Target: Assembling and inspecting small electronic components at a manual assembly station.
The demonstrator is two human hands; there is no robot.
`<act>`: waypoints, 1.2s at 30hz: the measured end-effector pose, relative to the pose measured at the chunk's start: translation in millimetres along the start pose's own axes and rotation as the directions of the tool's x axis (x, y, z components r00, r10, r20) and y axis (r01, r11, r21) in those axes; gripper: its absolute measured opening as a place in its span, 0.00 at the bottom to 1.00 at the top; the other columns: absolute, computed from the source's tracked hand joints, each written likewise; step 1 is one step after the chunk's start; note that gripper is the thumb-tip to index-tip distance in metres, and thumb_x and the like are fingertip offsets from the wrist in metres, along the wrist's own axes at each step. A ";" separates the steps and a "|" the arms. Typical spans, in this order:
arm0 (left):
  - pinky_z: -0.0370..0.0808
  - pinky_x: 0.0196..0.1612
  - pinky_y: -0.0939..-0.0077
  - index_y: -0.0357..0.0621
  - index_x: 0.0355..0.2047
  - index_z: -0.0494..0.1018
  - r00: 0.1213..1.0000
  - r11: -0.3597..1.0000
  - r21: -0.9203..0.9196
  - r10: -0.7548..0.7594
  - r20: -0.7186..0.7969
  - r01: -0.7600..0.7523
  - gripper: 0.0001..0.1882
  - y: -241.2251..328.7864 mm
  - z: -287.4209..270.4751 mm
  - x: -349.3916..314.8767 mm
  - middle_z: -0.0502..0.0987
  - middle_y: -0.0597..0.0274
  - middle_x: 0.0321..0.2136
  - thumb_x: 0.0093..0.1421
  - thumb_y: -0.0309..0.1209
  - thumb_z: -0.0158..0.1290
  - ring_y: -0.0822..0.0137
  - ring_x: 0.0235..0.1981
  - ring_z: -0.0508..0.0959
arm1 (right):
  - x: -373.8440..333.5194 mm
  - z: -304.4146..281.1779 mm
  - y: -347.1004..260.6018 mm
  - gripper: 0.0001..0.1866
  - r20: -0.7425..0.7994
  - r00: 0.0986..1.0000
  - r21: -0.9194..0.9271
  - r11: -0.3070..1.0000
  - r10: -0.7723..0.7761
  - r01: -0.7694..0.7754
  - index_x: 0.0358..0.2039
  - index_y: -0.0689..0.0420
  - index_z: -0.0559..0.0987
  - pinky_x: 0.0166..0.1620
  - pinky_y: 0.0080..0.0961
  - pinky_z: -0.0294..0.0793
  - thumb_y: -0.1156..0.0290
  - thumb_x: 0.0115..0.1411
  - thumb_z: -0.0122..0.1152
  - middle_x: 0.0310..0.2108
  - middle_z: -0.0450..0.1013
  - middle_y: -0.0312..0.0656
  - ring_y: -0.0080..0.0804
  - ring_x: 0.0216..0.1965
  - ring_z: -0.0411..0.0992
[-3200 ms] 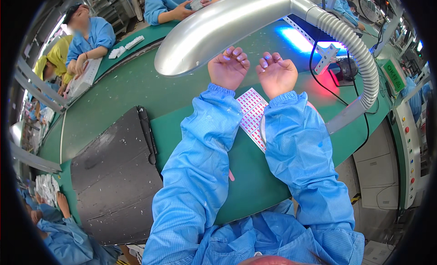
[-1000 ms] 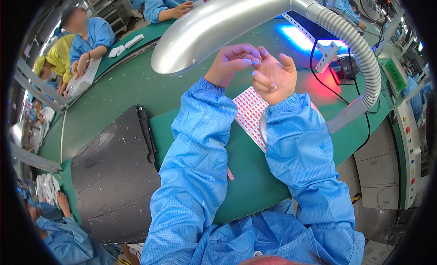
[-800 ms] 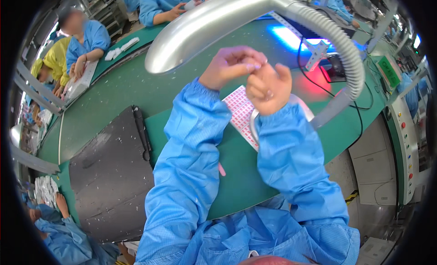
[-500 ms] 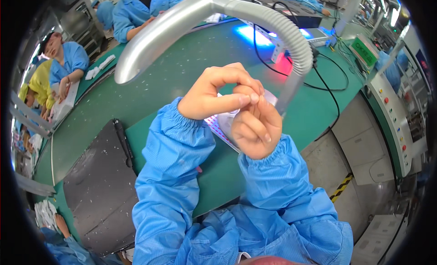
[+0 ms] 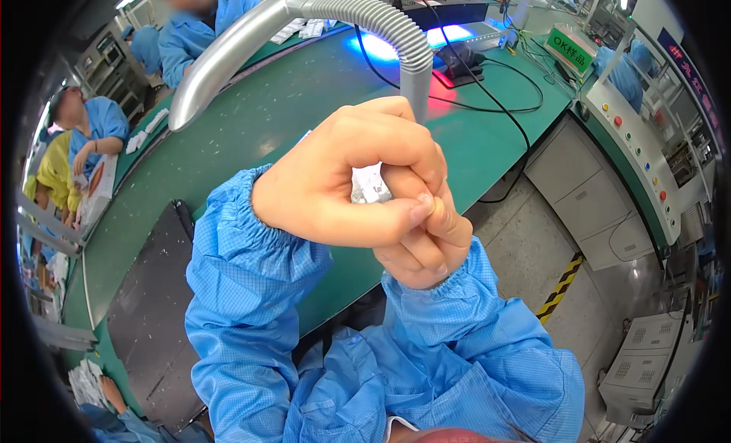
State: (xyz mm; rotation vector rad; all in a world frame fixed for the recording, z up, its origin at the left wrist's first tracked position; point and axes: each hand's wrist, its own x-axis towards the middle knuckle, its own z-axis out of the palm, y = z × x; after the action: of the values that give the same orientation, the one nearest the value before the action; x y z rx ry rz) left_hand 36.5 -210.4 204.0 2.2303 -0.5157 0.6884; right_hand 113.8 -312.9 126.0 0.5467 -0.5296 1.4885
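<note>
My left hand (image 5: 335,173) is raised above the green bench, its thumb and fingers curled into a pinch. Pressed against those fingertips is my right hand (image 5: 426,241), closed, with thumb and index finger together. Whatever lies between the fingertips is too small or too hidden to name. Through the gap inside my left hand's curled fingers a whitish, shiny thing (image 5: 368,186) shows on the bench behind; most of it is covered by my hands.
A silver extraction pipe with a ribbed hose (image 5: 365,15) arches over the green bench (image 5: 282,100). Black sheets (image 5: 160,298) lie at left. Black cables (image 5: 499,100) and a blue-lit device (image 5: 377,49) are at the far side. A panel with coloured buttons (image 5: 628,142) stands right; co-workers sit far left.
Both hands have come nearer and shifted slightly left, still pressed together at the fingertips. The surroundings have moved left in the picture, and the bench item is now more hidden.
</note>
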 end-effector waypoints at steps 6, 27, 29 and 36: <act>0.61 0.28 0.74 0.40 0.18 0.68 0.997 0.999 0.033 0.003 0.075 -0.005 0.11 17.9 4.6 0.2 0.70 0.66 0.19 0.43 0.36 0.50 0.65 0.22 0.62 | -11.8 14.6 1.9 0.18 -0.053 0.998 -0.087 0.996 0.029 -0.034 0.32 0.45 0.54 0.04 0.11 0.45 0.85 0.54 0.48 0.31 0.58 0.43 0.14 0.04 0.48; 0.60 0.35 0.74 0.42 0.21 0.64 0.985 0.983 0.119 -0.127 -0.121 0.141 0.15 57.5 0.5 -92.9 0.68 0.64 0.22 0.52 0.42 0.42 0.64 0.29 0.59 | -8.6 -0.6 68.1 0.17 -0.168 0.963 -0.101 0.968 0.210 -0.229 0.38 0.53 0.58 0.06 0.13 0.46 0.86 0.52 0.48 0.23 0.61 0.41 0.16 0.03 0.51; 0.61 0.35 0.74 0.42 0.21 0.65 0.973 0.981 0.108 -0.139 -0.183 0.161 0.15 55.3 0.8 -103.7 0.67 0.64 0.22 0.52 0.42 0.42 0.64 0.29 0.60 | -4.6 -5.7 74.0 0.17 -0.185 0.957 -0.109 0.963 0.225 -0.248 0.38 0.53 0.58 0.06 0.13 0.46 0.85 0.53 0.49 0.23 0.61 0.41 0.16 0.03 0.52; 0.63 0.33 0.72 0.41 0.23 0.66 0.959 0.962 0.253 -0.027 -0.281 0.102 0.10 63.0 -22.2 -134.1 0.70 0.62 0.26 0.46 0.35 0.43 0.62 0.28 0.62 | 17.9 -17.7 98.6 0.18 -0.160 0.920 -0.224 0.895 0.358 -0.387 0.41 0.51 0.57 0.06 0.12 0.44 0.84 0.53 0.46 0.28 0.63 0.43 0.16 0.04 0.52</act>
State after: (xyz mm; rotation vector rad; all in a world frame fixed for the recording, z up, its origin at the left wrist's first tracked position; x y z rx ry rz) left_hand -108.9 -214.4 168.2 2.3307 -0.2186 1.0672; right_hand 15.4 -286.9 125.2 0.1589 -0.7513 1.7712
